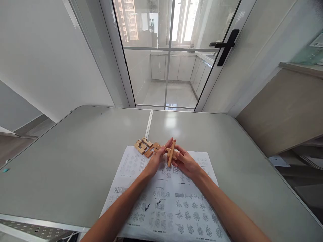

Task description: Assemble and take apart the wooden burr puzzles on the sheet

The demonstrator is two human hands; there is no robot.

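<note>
Both of my hands hold a small group of wooden puzzle pieces (pixel 171 154) above a printed sheet. My left hand (pixel 159 157) pinches a horizontal stick on the left side. My right hand (pixel 183 159) grips the right side, with its fingers wrapped round the wood. One long stick stands crosswise between the hands. Just left of them, several loose notched wooden pieces (pixel 142 146) lie at the sheet's top left edge. How the held pieces interlock is too small to make out.
The instruction sheet (pixel 161 218) with many line diagrams lies under my forearms on the grey table (pixel 75 161). A glass door (pixel 166 67) with a black handle (pixel 227 47) rises behind the table. Wooden shelving (pixel 280 107) stands at the right.
</note>
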